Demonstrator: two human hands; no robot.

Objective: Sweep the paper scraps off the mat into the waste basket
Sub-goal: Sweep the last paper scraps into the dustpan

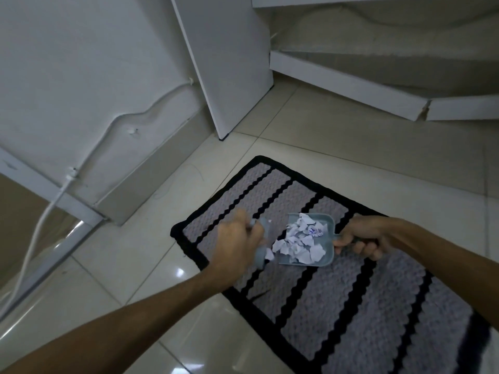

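A grey mat (351,306) with black wavy stripes and a black border lies on the tiled floor. On it rests a small pale blue dustpan (322,259) holding a heap of white paper scraps (298,240). My right hand (361,237) grips the dustpan's handle at its right side. My left hand (235,244) is closed around a small pale blue brush (261,256), blurred, at the dustpan's open left edge. One scrap (270,254) lies by the brush at the pan's lip. No waste basket is in view.
A white wall with a clipped cable (89,157) runs along the left. A white panel (232,63) leans in the corner, and low white boards (351,85) lie at the back right. Glossy beige tiles (337,130) surround the mat.
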